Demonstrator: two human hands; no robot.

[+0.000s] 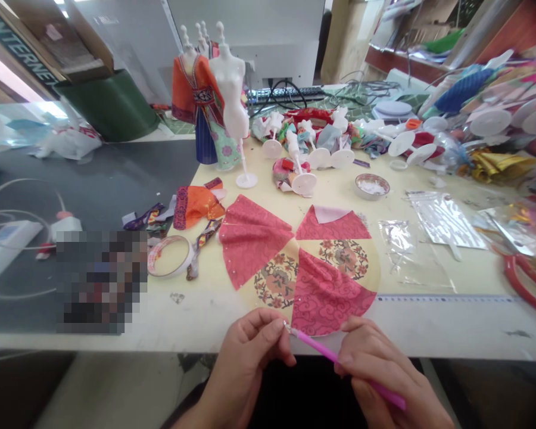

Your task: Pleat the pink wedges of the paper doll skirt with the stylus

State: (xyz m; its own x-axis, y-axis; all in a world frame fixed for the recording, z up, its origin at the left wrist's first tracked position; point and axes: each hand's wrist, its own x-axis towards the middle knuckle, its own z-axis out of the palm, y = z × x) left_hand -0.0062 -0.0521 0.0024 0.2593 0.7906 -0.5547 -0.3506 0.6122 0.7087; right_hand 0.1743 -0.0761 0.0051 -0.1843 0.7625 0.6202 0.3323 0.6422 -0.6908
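Observation:
My left hand [263,342] is closed in a pinch on a tiny whitish piece [286,325] at the table's front edge. My right hand [375,363] grips a pink pen-like stick [317,345], whose tip points left and meets the tiny piece. Just beyond both hands lies a round cloth [326,292] with red and yellow patterned sections. Its upper right red section has a folded pale flap, and the red sections are wrinkled. Small pale dots show along some seams and edges.
A tape roll [170,256] and orange cloth scraps [196,205] lie left of the round cloth. Behind stand a white mannequin [230,89] and dressed ones. A small dish [372,186], plastic bags [446,220] and red-handled scissors [524,280] are right.

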